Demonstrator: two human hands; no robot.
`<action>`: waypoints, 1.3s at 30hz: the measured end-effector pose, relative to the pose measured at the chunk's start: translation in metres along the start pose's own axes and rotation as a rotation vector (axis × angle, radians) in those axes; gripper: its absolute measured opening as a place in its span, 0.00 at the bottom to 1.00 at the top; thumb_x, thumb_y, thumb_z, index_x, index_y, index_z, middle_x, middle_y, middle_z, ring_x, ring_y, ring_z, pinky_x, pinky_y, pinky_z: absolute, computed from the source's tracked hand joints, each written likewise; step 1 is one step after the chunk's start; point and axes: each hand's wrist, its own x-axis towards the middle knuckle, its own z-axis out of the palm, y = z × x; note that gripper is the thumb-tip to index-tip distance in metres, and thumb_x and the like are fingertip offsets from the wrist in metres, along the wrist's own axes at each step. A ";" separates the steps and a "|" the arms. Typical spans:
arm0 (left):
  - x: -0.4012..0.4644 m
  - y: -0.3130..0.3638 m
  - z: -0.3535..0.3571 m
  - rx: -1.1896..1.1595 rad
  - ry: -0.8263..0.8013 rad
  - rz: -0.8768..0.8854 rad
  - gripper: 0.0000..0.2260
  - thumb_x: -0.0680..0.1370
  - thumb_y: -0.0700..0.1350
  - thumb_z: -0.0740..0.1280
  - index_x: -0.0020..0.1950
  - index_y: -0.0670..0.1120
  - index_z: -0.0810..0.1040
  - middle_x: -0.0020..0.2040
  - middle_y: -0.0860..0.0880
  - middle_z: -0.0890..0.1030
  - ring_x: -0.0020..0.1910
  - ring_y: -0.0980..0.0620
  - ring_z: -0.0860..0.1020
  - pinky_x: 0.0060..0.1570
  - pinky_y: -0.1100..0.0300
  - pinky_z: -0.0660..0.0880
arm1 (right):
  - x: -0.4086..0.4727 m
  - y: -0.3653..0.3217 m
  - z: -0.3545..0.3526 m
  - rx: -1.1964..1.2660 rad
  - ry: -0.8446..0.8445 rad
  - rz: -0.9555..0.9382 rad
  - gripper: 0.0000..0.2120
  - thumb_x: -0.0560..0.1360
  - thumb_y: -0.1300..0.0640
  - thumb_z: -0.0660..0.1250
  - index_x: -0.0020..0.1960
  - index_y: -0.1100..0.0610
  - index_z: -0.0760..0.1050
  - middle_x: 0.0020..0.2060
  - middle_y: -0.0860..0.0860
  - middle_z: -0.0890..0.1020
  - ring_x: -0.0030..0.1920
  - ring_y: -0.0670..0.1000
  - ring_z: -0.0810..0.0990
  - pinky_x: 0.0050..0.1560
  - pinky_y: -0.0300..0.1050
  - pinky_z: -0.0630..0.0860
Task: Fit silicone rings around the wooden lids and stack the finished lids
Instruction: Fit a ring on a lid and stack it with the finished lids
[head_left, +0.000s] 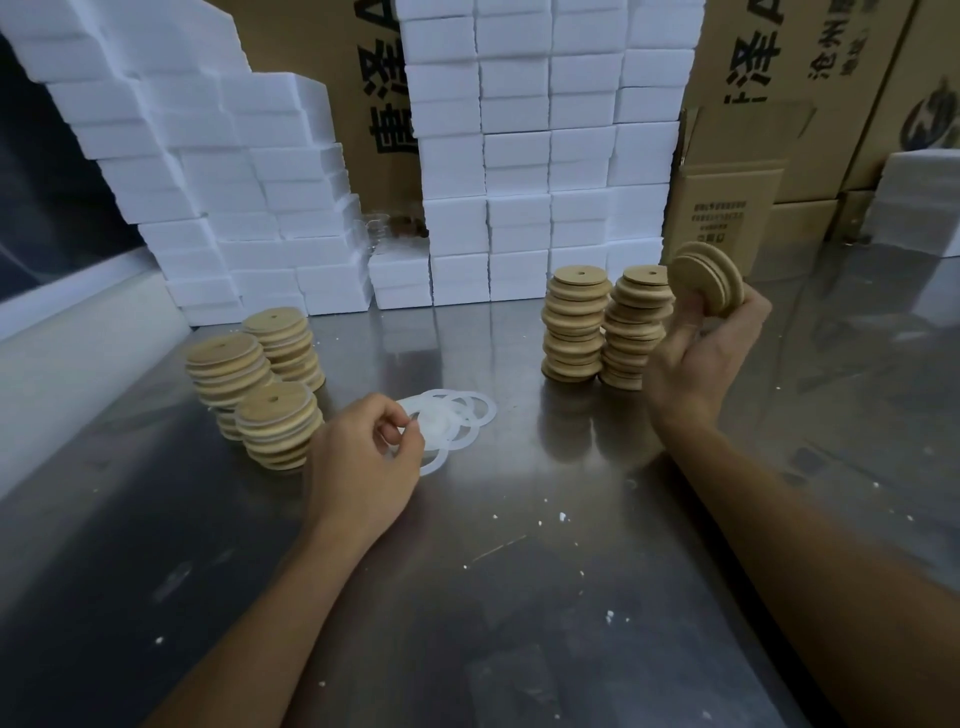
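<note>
My right hand (701, 353) grips a round wooden lid (706, 278), held on edge above the table at the right, its groove bare. My left hand (371, 457) pinches one white silicone ring (434, 460) at the near edge of a small pile of rings (460, 413) lying on the steel table. Three stacks of lids with white rings (275, 426) stand at the left. Two stacks of bare wooden lids (574, 322) stand at the right, just left of my right hand.
The steel table (519, 597) is dotted with white foam crumbs. White foam blocks (519, 208) are piled high along the back, with cardboard boxes (737, 202) behind them and to the right. A pale ledge (78, 332) runs along the left edge.
</note>
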 end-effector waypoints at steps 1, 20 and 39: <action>0.000 -0.001 0.000 0.002 -0.009 0.000 0.06 0.71 0.40 0.73 0.37 0.46 0.77 0.30 0.54 0.76 0.32 0.52 0.75 0.34 0.52 0.75 | -0.003 -0.004 -0.003 0.026 -0.004 0.016 0.13 0.82 0.48 0.58 0.58 0.57 0.67 0.52 0.55 0.71 0.52 0.57 0.73 0.57 0.54 0.73; -0.003 0.001 0.005 0.295 -0.298 0.041 0.07 0.77 0.48 0.67 0.40 0.51 0.77 0.45 0.53 0.78 0.50 0.48 0.75 0.51 0.51 0.66 | -0.071 -0.052 0.002 0.472 -0.648 0.614 0.13 0.81 0.59 0.65 0.66 0.56 0.74 0.34 0.47 0.82 0.28 0.45 0.76 0.31 0.37 0.74; 0.005 0.028 -0.019 -0.773 -0.235 -0.414 0.10 0.76 0.31 0.65 0.47 0.45 0.80 0.35 0.47 0.81 0.33 0.51 0.75 0.27 0.62 0.68 | -0.077 -0.062 0.000 0.416 -0.856 0.591 0.13 0.79 0.69 0.62 0.40 0.55 0.78 0.42 0.54 0.79 0.39 0.50 0.78 0.35 0.42 0.79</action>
